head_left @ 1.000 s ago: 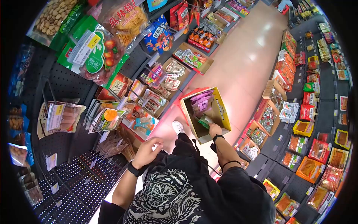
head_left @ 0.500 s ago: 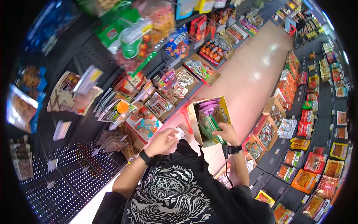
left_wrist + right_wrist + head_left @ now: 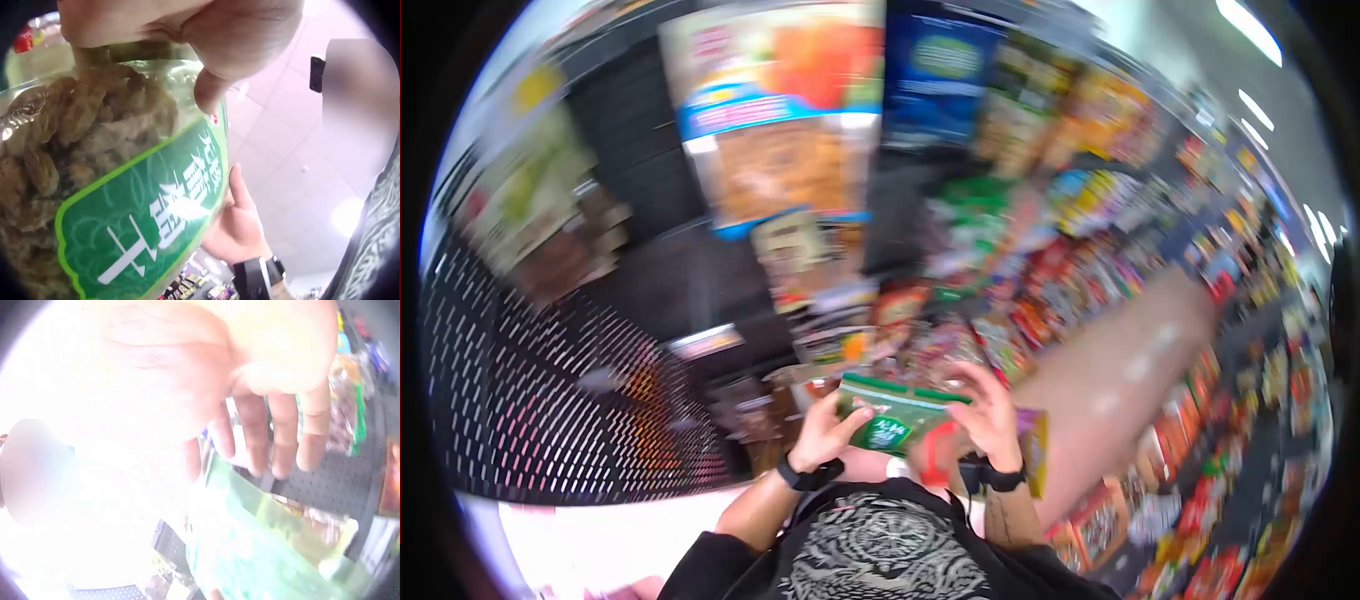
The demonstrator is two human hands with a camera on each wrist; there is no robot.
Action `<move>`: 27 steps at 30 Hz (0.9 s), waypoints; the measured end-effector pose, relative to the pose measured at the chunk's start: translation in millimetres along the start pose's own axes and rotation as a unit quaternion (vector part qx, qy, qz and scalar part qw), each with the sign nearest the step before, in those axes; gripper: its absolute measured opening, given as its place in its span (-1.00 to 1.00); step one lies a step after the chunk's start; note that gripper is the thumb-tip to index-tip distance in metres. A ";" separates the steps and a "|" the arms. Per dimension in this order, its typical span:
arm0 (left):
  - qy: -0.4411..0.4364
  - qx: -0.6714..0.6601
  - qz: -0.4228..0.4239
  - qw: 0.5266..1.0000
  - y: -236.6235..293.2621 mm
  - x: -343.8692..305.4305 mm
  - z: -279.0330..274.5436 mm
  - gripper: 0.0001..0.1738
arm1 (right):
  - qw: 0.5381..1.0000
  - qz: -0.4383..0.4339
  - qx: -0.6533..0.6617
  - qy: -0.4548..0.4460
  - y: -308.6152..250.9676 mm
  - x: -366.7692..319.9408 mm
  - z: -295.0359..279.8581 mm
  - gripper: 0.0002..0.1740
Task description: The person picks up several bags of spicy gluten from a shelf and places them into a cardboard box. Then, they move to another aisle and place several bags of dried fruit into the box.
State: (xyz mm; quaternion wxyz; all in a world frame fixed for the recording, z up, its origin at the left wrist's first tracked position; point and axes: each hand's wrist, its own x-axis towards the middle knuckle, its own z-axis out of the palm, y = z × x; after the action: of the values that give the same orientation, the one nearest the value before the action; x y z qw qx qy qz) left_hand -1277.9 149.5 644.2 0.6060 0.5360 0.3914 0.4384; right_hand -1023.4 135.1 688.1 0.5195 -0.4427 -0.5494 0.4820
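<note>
A green and clear bag [image 3: 888,425] of brown dried pieces is held up in front of the chest. My left hand [image 3: 825,435] grips its left end, thumb on the front; the left wrist view shows that hand [image 3: 187,31] across one edge of the bag [image 3: 137,219]. At the other end is my right hand [image 3: 988,415], thumb against the bag's edge. In the right wrist view the right hand's [image 3: 231,381] fingers hang spread and fairly straight beside the pale, overexposed bag [image 3: 250,544]. Beside the right wrist a yellow and purple panel [image 3: 1037,455] shows, with a red strip [image 3: 940,450] nearby.
Blurred hanging snack packets [image 3: 785,130] fill the shelving ahead. A perforated dark shelf [image 3: 550,400] lies at the left. The aisle floor [image 3: 1115,390] runs away to the upper right, with more packed goods [image 3: 1170,430] along its right side.
The green bag has come out of the yellow box and up before the chest. The left hand has taken hold of it; the right has loosened its grip. The view has swung toward the left shelves.
</note>
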 end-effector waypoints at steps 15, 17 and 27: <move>0.467 -0.057 0.152 0.869 38.2 -117.2 -190.6 -0.79 | 0.963 -0.071 -0.105 -0.237 32.2 31.5 308.6 -0.18; 0.472 -0.047 0.159 0.866 47.2 -117.8 -200.0 -0.80 | 0.964 -0.108 -0.097 -0.224 28.2 37.2 318.8 -0.18; 0.526 0.113 0.212 0.816 58.3 -78.5 -246.2 -0.60 | 0.965 -0.111 -0.134 -0.195 25.2 52.1 338.1 -0.24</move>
State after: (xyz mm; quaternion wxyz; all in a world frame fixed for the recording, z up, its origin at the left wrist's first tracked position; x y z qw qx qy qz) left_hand -1541.2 152.6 673.1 0.1351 0.3582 0.5737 0.7240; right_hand -1364.6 166.6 672.1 0.3882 -0.3423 -0.7453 0.4203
